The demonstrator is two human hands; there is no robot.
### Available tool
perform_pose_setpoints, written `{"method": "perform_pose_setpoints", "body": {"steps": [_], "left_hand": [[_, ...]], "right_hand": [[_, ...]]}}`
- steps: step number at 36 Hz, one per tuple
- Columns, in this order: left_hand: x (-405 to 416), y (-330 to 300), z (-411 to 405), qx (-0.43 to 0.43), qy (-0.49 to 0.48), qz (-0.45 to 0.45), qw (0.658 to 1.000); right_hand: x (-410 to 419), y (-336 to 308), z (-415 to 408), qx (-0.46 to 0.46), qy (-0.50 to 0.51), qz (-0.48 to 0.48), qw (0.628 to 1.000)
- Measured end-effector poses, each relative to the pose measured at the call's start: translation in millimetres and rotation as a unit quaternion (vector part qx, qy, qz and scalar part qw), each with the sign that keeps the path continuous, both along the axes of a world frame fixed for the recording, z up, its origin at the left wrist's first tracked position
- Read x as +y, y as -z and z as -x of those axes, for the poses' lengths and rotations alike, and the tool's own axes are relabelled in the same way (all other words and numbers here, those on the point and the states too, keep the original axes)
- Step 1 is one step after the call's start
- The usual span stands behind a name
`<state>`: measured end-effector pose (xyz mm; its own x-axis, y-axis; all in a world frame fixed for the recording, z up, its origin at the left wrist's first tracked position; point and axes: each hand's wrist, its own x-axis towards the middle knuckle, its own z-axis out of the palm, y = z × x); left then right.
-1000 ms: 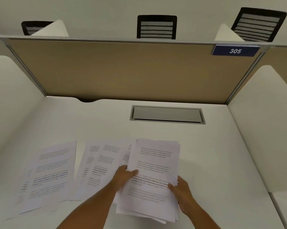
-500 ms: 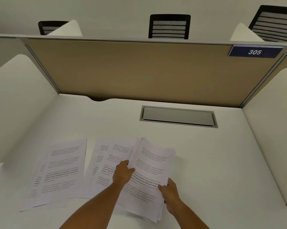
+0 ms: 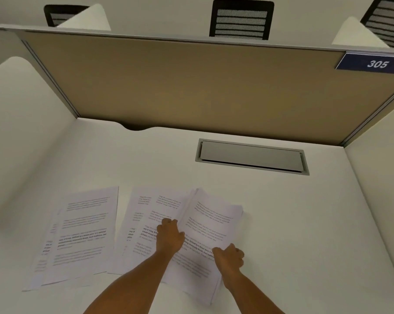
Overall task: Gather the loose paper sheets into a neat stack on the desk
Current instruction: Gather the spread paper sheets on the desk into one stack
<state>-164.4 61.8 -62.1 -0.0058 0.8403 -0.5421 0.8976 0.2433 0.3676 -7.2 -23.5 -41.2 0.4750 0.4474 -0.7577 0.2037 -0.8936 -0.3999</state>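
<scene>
I had a bundle of printed sheets [image 3: 210,225] in both hands, low on the white desk [image 3: 282,211] and a little right of centre. My left hand [image 3: 170,237] closed its grip on the bundle's left edge, fingers curled over the top and the thumb pressed onto the printed face. My right hand [image 3: 228,257] was closed on the lower right edge, knuckles up, pinching the paper. The bundle sat tilted, its left side raised and its right side nearer the desk; the sheet edges along the bottom right were fanned and uneven.

Just to the left, partly under my left hand, a second group of sheets [image 3: 146,214] lay flat and overlapped, touching the bundle I held. Further left, with a narrow strip of bare desk between, a third group of sheets [image 3: 78,236] lay flat too, its pages slipped apart so several left margins showed.

Beyond the paper, a grey cable hatch [image 3: 251,156] was set into the desk, well apart from everything. A tan divider panel [image 3: 191,87] stood at the back, with a blue tag reading 305 [image 3: 376,64] at its upper right corner. Black chair backs [image 3: 241,20] showed above the panel.
</scene>
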Motion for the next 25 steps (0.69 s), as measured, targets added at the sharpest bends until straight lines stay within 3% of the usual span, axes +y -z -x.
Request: {"method": "perform_pose_setpoints", "body": {"steps": [6,15,25], "left_hand": [[1.6,6.8,-1.1,-0.009,-0.023,0.008,1.0],[6.9,6.9,1.8,0.032,-0.008,0.009,0.999],[11.9,7.1,4.2,0.055,-0.003,0.001,0.998]], "right_hand": [[5.9,2.4,5.1,0.014,0.023,-0.029,0.999],[14.2,-2.9,8.5,-0.021,0.017,0.009,1.0],[12.5,-4.4,6.7,0.07,0.108,-0.043,0.991]]}}
